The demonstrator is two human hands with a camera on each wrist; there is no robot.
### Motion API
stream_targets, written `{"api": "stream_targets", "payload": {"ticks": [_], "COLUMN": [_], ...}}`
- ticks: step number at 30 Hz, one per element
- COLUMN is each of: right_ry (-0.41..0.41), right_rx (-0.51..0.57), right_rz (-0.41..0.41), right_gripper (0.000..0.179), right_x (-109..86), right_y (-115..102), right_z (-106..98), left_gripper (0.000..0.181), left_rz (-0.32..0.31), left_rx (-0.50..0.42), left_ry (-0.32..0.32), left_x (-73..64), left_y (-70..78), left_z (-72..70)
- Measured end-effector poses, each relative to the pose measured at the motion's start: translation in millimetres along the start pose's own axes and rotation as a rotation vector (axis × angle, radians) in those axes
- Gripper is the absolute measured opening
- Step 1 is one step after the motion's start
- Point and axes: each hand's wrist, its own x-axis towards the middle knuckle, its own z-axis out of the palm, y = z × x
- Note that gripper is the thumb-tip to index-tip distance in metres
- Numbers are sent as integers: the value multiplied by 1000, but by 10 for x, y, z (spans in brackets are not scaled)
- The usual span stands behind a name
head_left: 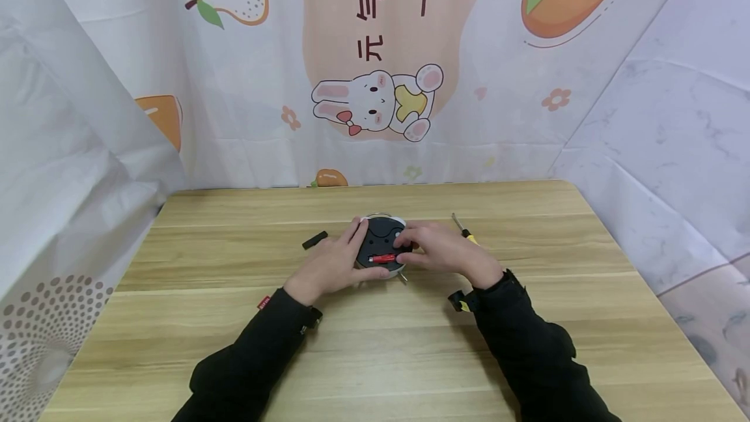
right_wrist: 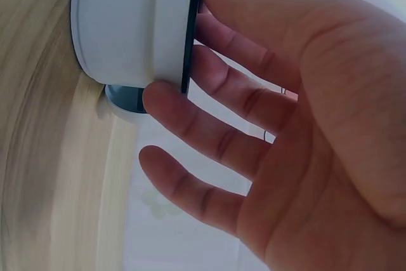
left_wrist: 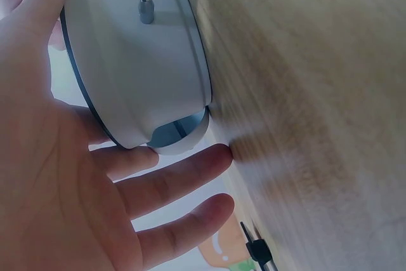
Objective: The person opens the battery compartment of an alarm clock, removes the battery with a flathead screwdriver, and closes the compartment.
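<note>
A small round clock with a white drum-shaped case lies with its black back upward on the table. In the slot of that back sits a red battery. My left hand grips the case from the left, thumb along the near edge and fingers round the far side. Over the right part of the back is my right hand, its thumb at the battery's right end and a forefinger near a small knob. Fingers of this hand lie loosely bent along the case's rim in the right wrist view.
A short black cover-like piece lies left of the clock. To the right, partly behind my right hand, is a screwdriver with a yellow and black handle. The wooden table ends at a printed cloth behind.
</note>
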Motion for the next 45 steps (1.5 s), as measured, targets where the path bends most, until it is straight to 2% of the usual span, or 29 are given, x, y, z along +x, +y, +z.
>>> {"api": "stream_targets", "payload": {"ticks": [19,39,45], "right_ry": [1,23,35], "right_rx": [32,20,22], "right_rz": [51,36,22], "right_gripper": [19,14,7], "right_x": [32,39,33], "right_y": [-32,-15,-9], "right_z": [16,38,48], "left_gripper": [113,113,114], "left_rz": [3,-2,-5], "left_rx": [-6,-2,-3], "left_ry": [-9,-12,-14], "left_x": [-10,-1,7], "left_y": [7,3,-3], "left_z": [-35,-23,-9]}}
